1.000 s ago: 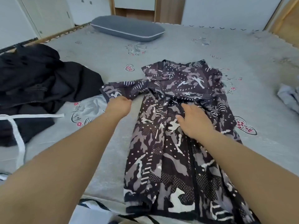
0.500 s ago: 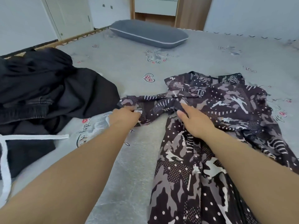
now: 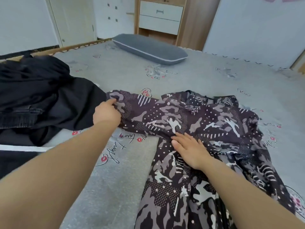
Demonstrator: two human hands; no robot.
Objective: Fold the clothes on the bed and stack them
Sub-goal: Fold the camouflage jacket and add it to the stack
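White walls and a pale wooden cabinet with white drawers (image 3: 160,19) stand behind a wide bed covered in a grey sheet printed with small red hearts and black script (image 3: 118,171), which fills nearly all of the view

Largest on it is the long dark dress in a purple, grey and white camouflage print with dots and stripes (image 3: 206,129); it lies spread flat on the right half of the bed, its neckline toward the far side, its skirt running down to the near edge of the picture, and one sleeve stretched out to the left

At the left side sits a crumpled heap of black clothing (image 3: 41,100), with a white band crossing its near part; the end of the dress sleeve just reaches the edge of this heap

Far back, near the head of the bed, lies a flat grey pillow with a thin white piping line (image 3: 148,48), well apart from the clothes

Both bare forearms reach in from the near edge. The left hand (image 3: 106,111) is at the end of the outstretched sleeve, its fingers curled and pinching the patterned cloth. The right hand (image 3: 189,149) lies palm down on the waist of the dress, fingers straight and slightly spread, pressing the fabric onto the sheet
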